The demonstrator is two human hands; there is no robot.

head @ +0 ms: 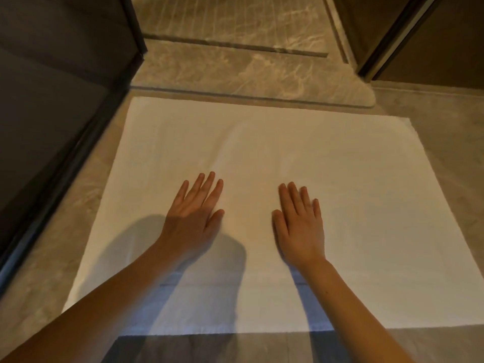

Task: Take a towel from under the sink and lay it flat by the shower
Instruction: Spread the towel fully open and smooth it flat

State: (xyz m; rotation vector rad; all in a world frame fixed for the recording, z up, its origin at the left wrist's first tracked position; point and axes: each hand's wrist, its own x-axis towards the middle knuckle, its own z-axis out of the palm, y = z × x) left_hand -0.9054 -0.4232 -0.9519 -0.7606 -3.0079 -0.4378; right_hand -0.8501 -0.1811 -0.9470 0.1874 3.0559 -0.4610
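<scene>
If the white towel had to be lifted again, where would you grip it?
Pinch the towel at its two near corners, from the person's side. It lies flat, so only edges offer a hold; left hand and right hand rest open mid-cloth.

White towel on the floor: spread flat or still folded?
Spread flat. The white towel lies open as one sheet on the marble floor, edges visible, both the left hand and right hand palm-down on it.

showing plain white, no pattern: towel (301,158) | showing beige-grey marbling with pale veins: floor (445,121) around the towel | showing tan marble with white streaks: threshold (235,72) beyond the towel | showing dark brown: panel (52,100) left of the towel | casting grey-blue shadows on the towel's near part
</scene>
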